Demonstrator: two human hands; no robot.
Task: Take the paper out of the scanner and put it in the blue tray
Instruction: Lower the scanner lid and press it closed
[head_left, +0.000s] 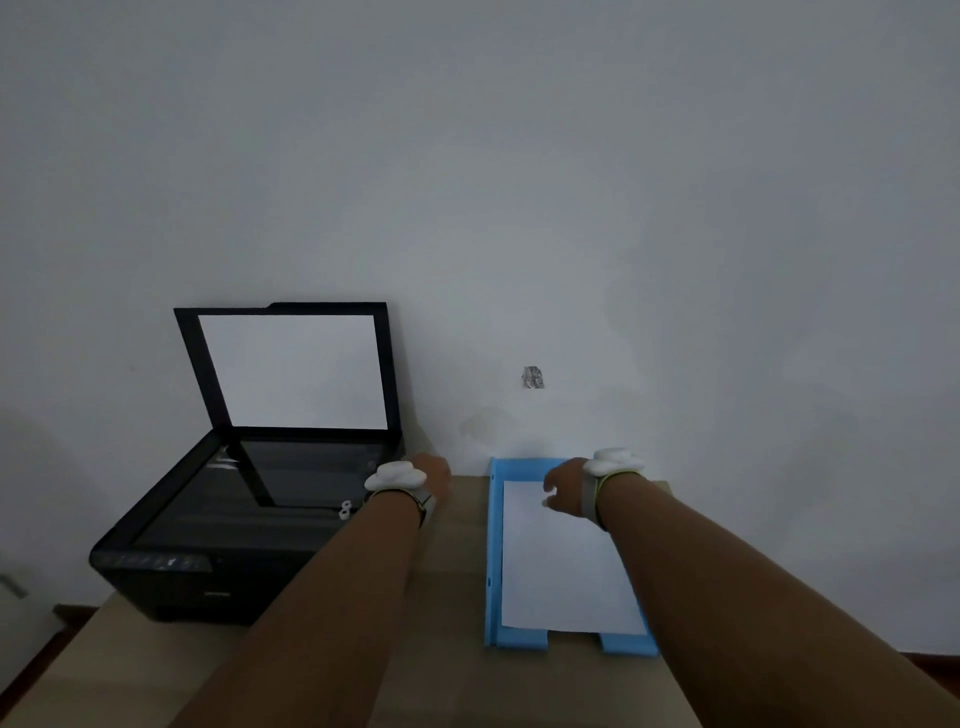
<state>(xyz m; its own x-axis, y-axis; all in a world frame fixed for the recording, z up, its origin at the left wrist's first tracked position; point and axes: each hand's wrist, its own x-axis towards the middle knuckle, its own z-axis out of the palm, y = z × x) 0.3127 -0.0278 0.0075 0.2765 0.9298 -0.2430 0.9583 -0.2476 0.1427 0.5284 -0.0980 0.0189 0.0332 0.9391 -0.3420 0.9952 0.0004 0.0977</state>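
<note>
One tan table (457, 571) | blue tray (494, 545) on it | grey wall (519, 182) behind

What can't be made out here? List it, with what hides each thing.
Head view only:
- Left hand: its fingers, hidden behind the wrist and its white tracker.
- Blue tray: right wall, covered by the right forearm.
- Paper: far right corner, under the right hand.
- Scanner panel labels: too dark and small.

We face a plain pale wall (519, 182) in dim light, with a small grey patch (533, 377) low on it. Below us lies a tan table (457, 545).
</note>
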